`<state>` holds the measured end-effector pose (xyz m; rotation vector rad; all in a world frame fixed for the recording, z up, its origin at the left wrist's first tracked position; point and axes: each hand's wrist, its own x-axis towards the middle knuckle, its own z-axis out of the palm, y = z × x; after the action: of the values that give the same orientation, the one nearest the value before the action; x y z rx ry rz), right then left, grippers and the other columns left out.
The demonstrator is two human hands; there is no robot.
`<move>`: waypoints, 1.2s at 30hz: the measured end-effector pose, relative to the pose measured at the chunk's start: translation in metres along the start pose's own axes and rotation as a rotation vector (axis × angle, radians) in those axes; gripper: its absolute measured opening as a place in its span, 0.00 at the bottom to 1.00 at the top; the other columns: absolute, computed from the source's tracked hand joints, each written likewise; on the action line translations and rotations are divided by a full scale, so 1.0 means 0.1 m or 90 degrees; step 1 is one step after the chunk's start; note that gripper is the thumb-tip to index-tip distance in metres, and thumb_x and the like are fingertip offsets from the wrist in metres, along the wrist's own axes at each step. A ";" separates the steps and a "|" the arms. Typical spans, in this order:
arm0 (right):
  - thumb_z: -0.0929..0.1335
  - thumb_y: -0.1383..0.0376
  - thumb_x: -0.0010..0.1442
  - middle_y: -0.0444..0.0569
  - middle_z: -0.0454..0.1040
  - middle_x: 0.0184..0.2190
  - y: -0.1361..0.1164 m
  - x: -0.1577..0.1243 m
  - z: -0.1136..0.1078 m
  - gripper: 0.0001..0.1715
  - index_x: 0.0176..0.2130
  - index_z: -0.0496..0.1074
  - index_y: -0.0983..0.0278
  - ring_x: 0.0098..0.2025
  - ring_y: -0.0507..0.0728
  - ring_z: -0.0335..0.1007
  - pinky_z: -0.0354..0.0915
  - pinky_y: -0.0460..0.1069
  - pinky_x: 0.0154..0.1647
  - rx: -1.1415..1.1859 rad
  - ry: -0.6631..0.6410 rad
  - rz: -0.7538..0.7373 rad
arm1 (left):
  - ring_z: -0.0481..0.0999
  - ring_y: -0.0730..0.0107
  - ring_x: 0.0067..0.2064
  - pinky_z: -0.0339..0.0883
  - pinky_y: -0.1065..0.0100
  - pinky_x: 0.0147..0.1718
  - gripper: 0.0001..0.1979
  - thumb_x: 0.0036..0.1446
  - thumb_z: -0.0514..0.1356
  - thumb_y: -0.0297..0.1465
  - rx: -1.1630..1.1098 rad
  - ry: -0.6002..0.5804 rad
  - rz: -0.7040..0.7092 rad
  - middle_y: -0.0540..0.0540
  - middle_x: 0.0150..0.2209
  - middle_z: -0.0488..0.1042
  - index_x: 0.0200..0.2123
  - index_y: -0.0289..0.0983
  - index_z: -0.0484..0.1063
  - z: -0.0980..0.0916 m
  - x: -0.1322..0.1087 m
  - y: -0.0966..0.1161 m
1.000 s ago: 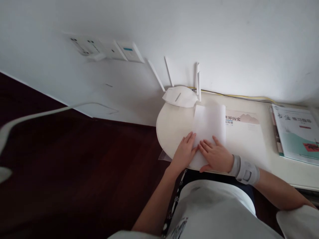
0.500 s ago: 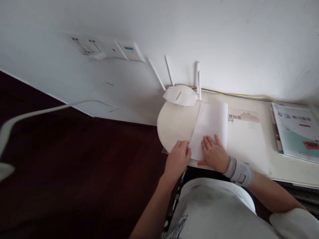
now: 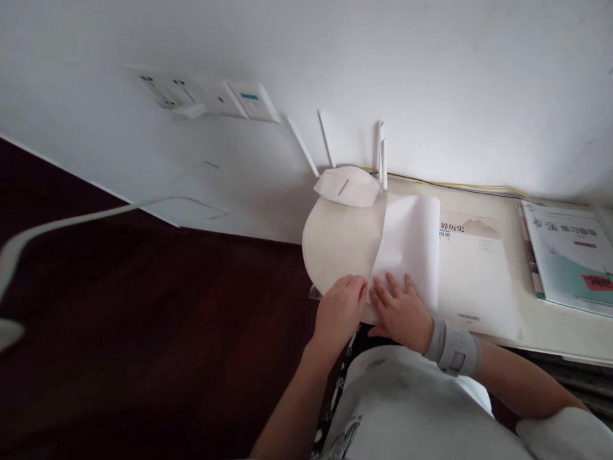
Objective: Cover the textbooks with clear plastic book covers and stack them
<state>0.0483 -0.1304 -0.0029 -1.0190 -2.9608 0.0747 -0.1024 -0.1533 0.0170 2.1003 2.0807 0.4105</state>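
Note:
A white sheet of paper is folded over the left edge of a book with a pale cover on the cream desk. My right hand, with a grey wrist brace, lies flat on the sheet's lower left corner, fingers spread. My left hand sits just left of it at the desk's rounded front edge, fingers curled down against the sheet's edge.
A white router with several antennas stands at the desk's back by the wall. More books lie at the right. Wall sockets sit at upper left. Dark wooden floor lies left of the desk. A pale cable crosses it.
Both hands slid toward the near left corner of the sheet. My left hand's fingers went from stretched beside the paper to curled at its edge. The sheet shifted slightly.

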 end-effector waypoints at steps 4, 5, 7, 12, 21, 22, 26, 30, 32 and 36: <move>0.60 0.43 0.58 0.64 0.52 0.62 -0.04 0.01 0.09 0.44 0.60 0.57 0.71 0.62 0.74 0.47 0.48 0.74 0.55 0.029 0.017 -0.013 | 0.70 0.65 0.36 0.61 0.66 0.35 0.10 0.61 0.48 0.29 0.026 -0.013 0.018 0.46 0.31 0.71 0.31 0.37 0.68 0.00 -0.01 0.01; 0.60 0.42 0.57 0.64 0.52 0.62 -0.05 0.02 0.10 0.45 0.61 0.56 0.71 0.62 0.75 0.46 0.48 0.74 0.55 0.035 0.019 -0.014 | 0.70 0.65 0.36 0.61 0.66 0.35 0.11 0.61 0.48 0.29 0.027 -0.018 0.015 0.46 0.31 0.71 0.31 0.37 0.68 0.00 -0.01 0.00; 0.62 0.41 0.54 0.64 0.52 0.63 -0.06 0.01 0.11 0.48 0.62 0.54 0.69 0.63 0.76 0.45 0.47 0.74 0.55 0.049 0.016 -0.031 | 0.70 0.66 0.35 0.61 0.66 0.35 0.11 0.61 0.47 0.28 0.020 -0.028 0.006 0.46 0.31 0.71 0.31 0.37 0.68 0.00 0.00 0.00; 0.60 0.40 0.55 0.64 0.54 0.62 0.01 -0.08 -0.07 0.49 0.62 0.54 0.70 0.63 0.68 0.48 0.49 0.66 0.60 0.095 -0.012 -0.120 | 0.70 0.66 0.35 0.62 0.66 0.35 0.10 0.60 0.48 0.28 -0.046 -0.044 -0.005 0.46 0.31 0.72 0.30 0.37 0.68 0.06 0.00 -0.02; 0.55 0.49 0.63 0.64 0.49 0.64 1.12 -0.25 0.01 0.38 0.64 0.50 0.70 0.65 0.63 0.44 0.52 0.62 0.61 0.245 0.228 0.215 | 0.68 0.60 0.52 0.62 0.55 0.52 0.15 0.62 0.46 0.32 -0.124 0.132 0.052 0.39 0.49 0.70 0.48 0.37 0.67 0.22 -0.01 -0.12; 0.55 0.49 0.63 0.64 0.48 0.64 1.19 -0.23 0.09 0.40 0.64 0.47 0.70 0.66 0.63 0.43 0.52 0.61 0.61 0.283 0.243 0.232 | 0.66 0.59 0.55 0.60 0.54 0.53 0.16 0.63 0.46 0.33 -0.118 0.139 0.062 0.38 0.52 0.68 0.50 0.36 0.66 0.25 0.00 -0.10; 0.57 0.47 0.61 0.66 0.45 0.65 1.18 -0.14 0.32 0.44 0.65 0.44 0.72 0.67 0.63 0.38 0.49 0.61 0.62 0.327 0.260 0.233 | 0.51 0.54 0.64 0.54 0.51 0.58 0.26 0.63 0.46 0.41 -0.094 0.103 0.188 0.33 0.61 0.57 0.59 0.33 0.55 0.34 -0.03 0.13; 0.57 0.51 0.63 0.64 0.42 0.65 1.10 -0.13 0.35 0.41 0.66 0.41 0.71 0.67 0.63 0.36 0.49 0.62 0.62 0.285 0.293 0.236 | 0.41 0.47 0.66 0.47 0.45 0.59 0.40 0.57 0.47 0.51 -0.019 0.014 0.384 0.30 0.65 0.47 0.63 0.30 0.45 0.47 -0.07 0.48; 0.56 0.52 0.64 0.62 0.43 0.65 1.10 -0.14 0.34 0.39 0.66 0.41 0.69 0.67 0.62 0.37 0.50 0.63 0.62 0.266 0.283 0.216 | 0.42 0.45 0.66 0.46 0.41 0.58 0.37 0.59 0.47 0.49 0.038 0.004 0.398 0.31 0.65 0.46 0.63 0.32 0.46 0.53 -0.06 0.56; 0.55 0.53 0.64 0.60 0.45 0.65 1.12 -0.16 0.32 0.38 0.65 0.44 0.68 0.67 0.62 0.38 0.50 0.62 0.62 0.250 0.256 0.177 | 0.46 0.49 0.65 0.48 0.44 0.58 0.25 0.64 0.46 0.37 0.099 0.025 0.411 0.36 0.65 0.50 0.62 0.35 0.51 0.58 -0.05 0.46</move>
<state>0.1288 -0.0538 -0.0402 -1.2040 -2.3111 0.3865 -0.0413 -0.1546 -0.0242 2.8518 1.4349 0.3702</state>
